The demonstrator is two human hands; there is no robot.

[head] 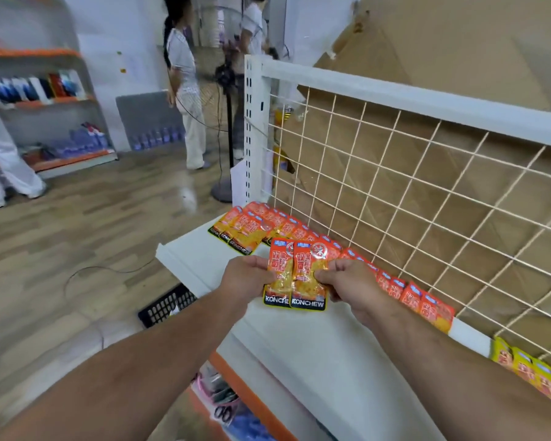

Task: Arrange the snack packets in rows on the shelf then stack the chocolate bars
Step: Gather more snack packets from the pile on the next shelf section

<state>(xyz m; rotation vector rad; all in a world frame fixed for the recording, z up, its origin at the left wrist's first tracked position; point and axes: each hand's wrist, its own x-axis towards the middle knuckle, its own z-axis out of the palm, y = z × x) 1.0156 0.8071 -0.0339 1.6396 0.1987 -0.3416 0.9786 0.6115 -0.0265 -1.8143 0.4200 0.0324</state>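
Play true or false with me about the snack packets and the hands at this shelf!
1. The left hand and right hand hold two orange packets between them. True.
2. A row of orange packets runs along the foot of the wire grid. True.
3. The wire grid is black. False: it is white.
4. KONCHEW is printed at the top of the held packets. False: it is on the black band at their bottom edge.
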